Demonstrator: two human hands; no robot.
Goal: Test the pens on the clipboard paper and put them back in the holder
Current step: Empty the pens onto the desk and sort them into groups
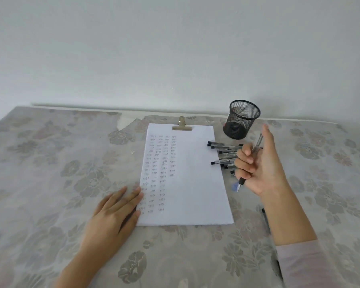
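Observation:
A white sheet clipped under a brass clip lies in the middle of the table, its left half filled with columns of small pen marks. My left hand rests flat on the sheet's lower left edge. Raised to the right of the paper, my right hand grips a clear pen with its tip pointing down, thumb stretched up. Several capped pens lie in a heap beside the paper, partly hidden by that hand. The black mesh holder stands behind them and looks empty.
A floral cloth covers the table, which ends at a pale wall behind. A dark pen-like object lies on the cloth by my right forearm. A small red thing shows at the holder's base.

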